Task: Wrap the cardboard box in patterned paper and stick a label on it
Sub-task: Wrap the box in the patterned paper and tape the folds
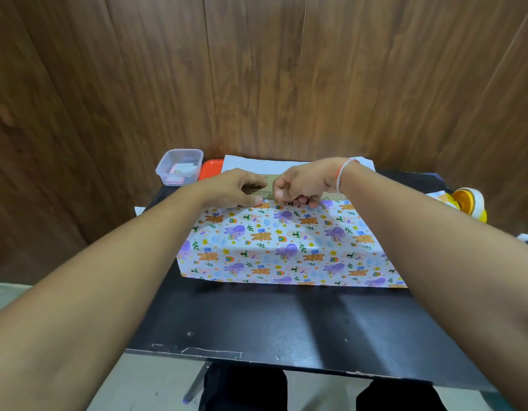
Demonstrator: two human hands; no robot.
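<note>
Black table (286, 321), wrapped box (286, 244), tub (179, 166) (contents unclear)

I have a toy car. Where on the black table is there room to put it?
The widest bare patch of the black table lies between the wrapped box and the near edge. A thin strip runs left of the box. The far side is crowded: the clear tub, orange tray and both hands.

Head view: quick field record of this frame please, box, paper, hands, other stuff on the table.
box: cardboard box, brown strip bare along its far top
paper: patterned paper covers near side and most of top
left hand: left hand rests at the paper's far edge
right hand: right hand, fingers curled at that edge; held item unclear
table: black table
other: clear container, orange tray, tape roll
</note>
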